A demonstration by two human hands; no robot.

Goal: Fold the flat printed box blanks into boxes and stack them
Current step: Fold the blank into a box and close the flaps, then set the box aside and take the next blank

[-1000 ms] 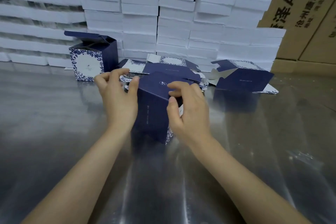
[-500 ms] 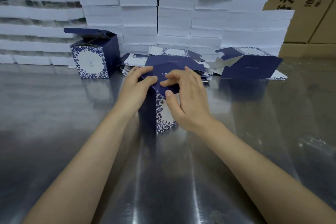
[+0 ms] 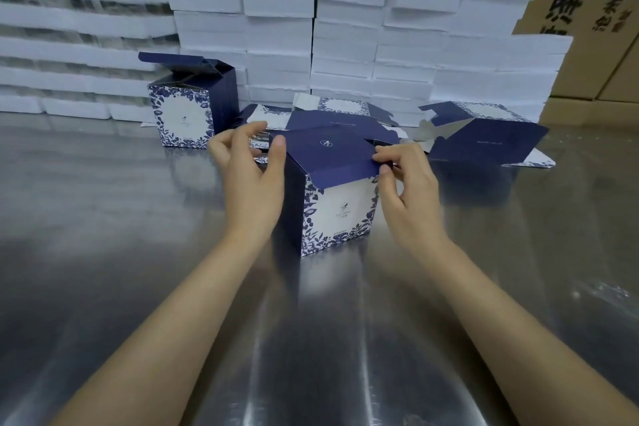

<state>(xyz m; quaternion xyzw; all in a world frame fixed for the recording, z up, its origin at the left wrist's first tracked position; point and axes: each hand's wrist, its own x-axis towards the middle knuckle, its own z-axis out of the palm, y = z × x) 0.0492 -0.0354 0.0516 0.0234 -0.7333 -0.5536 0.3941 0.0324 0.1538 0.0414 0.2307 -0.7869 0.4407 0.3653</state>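
Note:
A navy box with a white floral front [image 3: 337,214] stands upright on the steel table [image 3: 103,252], its navy lid flap lying over the top with the front tuck edge sticking out. My left hand [image 3: 250,176] holds the box's left top corner, thumb on the lid. My right hand [image 3: 406,183] pinches the lid's right front corner. A pile of flat blanks [image 3: 332,114] lies just behind. One folded box with its lid raised [image 3: 192,107] stands at the back left.
A half-opened navy blank [image 3: 484,138] lies on its side at the back right. White foam trays [image 3: 345,28] are stacked in a wall along the table's far edge. Brown cartons [image 3: 594,28] stand at the far right.
The box has turned so its white floral front faces me. Both hands have spread from the middle of the lid to its left and right corners.

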